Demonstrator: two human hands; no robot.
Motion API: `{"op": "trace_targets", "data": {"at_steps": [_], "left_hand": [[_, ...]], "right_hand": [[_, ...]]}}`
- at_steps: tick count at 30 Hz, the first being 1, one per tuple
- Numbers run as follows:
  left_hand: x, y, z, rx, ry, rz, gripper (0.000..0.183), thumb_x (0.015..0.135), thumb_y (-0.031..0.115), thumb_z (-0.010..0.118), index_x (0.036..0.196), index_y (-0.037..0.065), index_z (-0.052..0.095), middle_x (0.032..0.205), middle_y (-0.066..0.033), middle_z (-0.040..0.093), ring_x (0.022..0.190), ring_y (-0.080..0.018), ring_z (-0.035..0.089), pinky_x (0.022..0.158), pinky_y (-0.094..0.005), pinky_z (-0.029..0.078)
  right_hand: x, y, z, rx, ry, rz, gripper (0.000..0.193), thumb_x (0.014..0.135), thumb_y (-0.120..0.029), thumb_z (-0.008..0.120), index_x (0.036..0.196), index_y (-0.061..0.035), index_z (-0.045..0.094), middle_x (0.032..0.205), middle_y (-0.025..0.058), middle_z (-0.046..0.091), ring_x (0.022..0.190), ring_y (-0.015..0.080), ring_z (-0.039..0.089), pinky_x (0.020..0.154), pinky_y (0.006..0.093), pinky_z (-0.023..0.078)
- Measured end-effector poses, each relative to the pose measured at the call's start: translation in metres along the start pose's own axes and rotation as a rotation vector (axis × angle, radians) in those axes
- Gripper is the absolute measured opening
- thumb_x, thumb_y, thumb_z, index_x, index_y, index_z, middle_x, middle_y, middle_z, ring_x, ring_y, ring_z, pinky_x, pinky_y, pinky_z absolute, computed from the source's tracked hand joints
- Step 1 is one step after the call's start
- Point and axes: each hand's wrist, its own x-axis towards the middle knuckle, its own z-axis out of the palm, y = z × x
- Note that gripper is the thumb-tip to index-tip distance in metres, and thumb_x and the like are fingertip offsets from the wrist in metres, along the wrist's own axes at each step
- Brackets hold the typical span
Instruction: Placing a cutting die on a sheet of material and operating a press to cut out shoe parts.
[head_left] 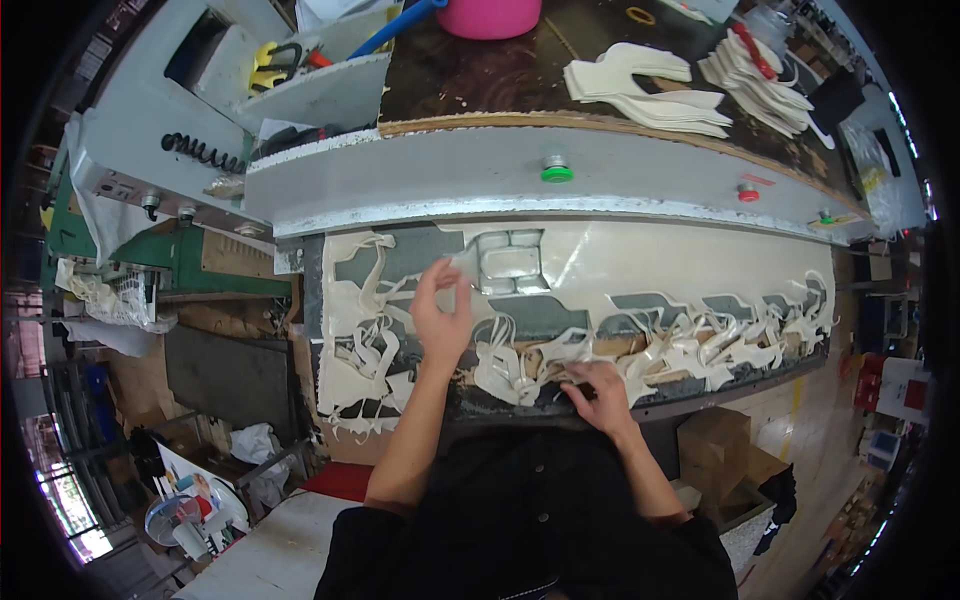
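Note:
A pale cream sheet with cut-out gaps lies on the dark bed in front of me. On its far part sits a metal cutting die, a rectangular frame with a flared left end. My left hand is raised beside that left end, its fingers loosely curved and thumb apart; any contact is unclear. My right hand hovers low over the near edge, fingers and thumb apart, close to curled offcut strips. Whether its fingertips touch a strip is hard to see. More tangled offcuts spread along the right.
Above the bed runs a grey machine beam with a green button and a red button. Its top carries stacked cream cut pieces and a pink container. A cardboard box stands at the near right.

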Motion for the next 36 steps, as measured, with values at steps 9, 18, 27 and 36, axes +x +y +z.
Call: {"op": "trace_targets", "data": {"at_steps": [9, 18, 27, 36], "left_hand": [[0.033, 0.127, 0.07, 0.038, -0.083, 0.051, 0.035, 0.088, 0.028, 0.09, 0.085, 0.003, 0.067, 0.072, -0.0116, 0.073, 0.062, -0.0252, 0.071, 0.059, -0.0365, 0.054], [-0.088, 0.081, -0.005, 0.035, -0.551, 0.023, 0.036, 0.093, 0.038, 0.083, 0.095, 0.004, 0.073, 0.08, -0.0118, 0.075, 0.072, -0.0296, 0.075, 0.067, -0.0405, 0.058], [-0.167, 0.036, -0.077, 0.328, -0.746, 0.212, 0.043, 0.083, 0.031, 0.089, 0.114, 0.005, 0.077, 0.102, -0.0143, 0.067, 0.105, -0.0365, 0.064, 0.095, -0.0469, 0.052], [-0.159, 0.042, -0.067, 0.321, -0.713, 0.17, 0.039, 0.082, 0.022, 0.088, 0.115, 0.004, 0.076, 0.108, -0.0169, 0.066, 0.111, -0.0414, 0.062, 0.097, -0.0511, 0.049]], "right_hand": [[-0.06, -0.015, 0.007, -0.045, -0.168, 0.048, 0.036, 0.082, -0.031, 0.09, 0.112, -0.0119, 0.082, 0.091, 0.0105, 0.068, 0.094, 0.0354, 0.066, 0.088, 0.0459, 0.053], [-0.061, -0.017, 0.006, -0.07, -0.097, 0.021, 0.039, 0.081, -0.029, 0.091, 0.114, -0.0104, 0.082, 0.095, 0.0104, 0.069, 0.1, 0.0341, 0.066, 0.093, 0.0459, 0.05], [-0.059, -0.03, -0.003, -0.157, 0.139, -0.008, 0.042, 0.076, -0.026, 0.095, 0.111, -0.0091, 0.08, 0.102, 0.0119, 0.068, 0.109, 0.0367, 0.064, 0.101, 0.0471, 0.05], [-0.052, -0.019, -0.008, -0.242, 0.082, 0.045, 0.042, 0.076, -0.018, 0.092, 0.113, -0.0074, 0.076, 0.104, 0.0148, 0.063, 0.107, 0.0385, 0.061, 0.096, 0.0485, 0.048]]}}
